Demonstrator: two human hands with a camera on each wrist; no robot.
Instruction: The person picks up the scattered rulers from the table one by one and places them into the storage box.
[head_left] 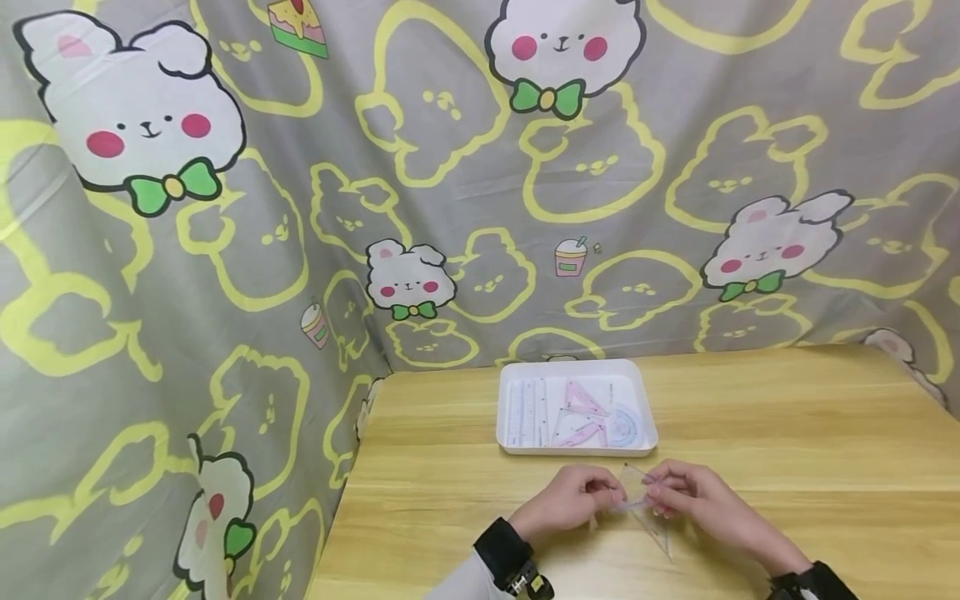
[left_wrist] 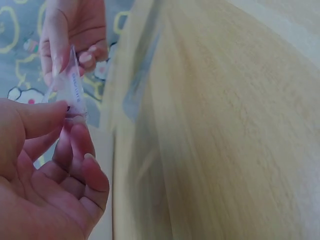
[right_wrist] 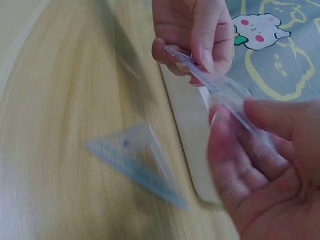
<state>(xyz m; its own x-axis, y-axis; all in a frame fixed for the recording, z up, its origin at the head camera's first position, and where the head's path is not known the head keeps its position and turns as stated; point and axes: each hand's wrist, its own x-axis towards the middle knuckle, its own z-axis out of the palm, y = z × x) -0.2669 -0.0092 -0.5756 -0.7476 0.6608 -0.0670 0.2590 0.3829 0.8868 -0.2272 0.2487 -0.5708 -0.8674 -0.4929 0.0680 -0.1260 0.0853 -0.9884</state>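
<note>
Thumb and fingertips (left_wrist: 60, 112) of the left hand (head_left: 564, 500) are pinching one end of a clear plastic sleeve (head_left: 633, 492), and the thumb and forefinger of the right hand (head_left: 693, 494) are pinching the other end, so both hands are gripping the same piece just above the wooden table (head_left: 787, 433). The sleeve is stretching between them, thin and see-through, with small print along it in the left wrist view. Whether anything is sitting inside it is too blurred to tell.

Just below the hands a transparent blue set square (right_wrist: 137, 162) is lying flat on the table, apart from the fingers; in the head view it is showing only as a faint outline below the right hand.

Just behind the hands a white tray (head_left: 510, 446) is sitting on the table, holding a straight ruler (head_left: 527, 410), pink set squares (head_left: 581, 398) and a bluish protractor (head_left: 624, 427). A grey cloth with bunny prints (head_left: 450, 167) is hanging behind and to the left of the table.
</note>
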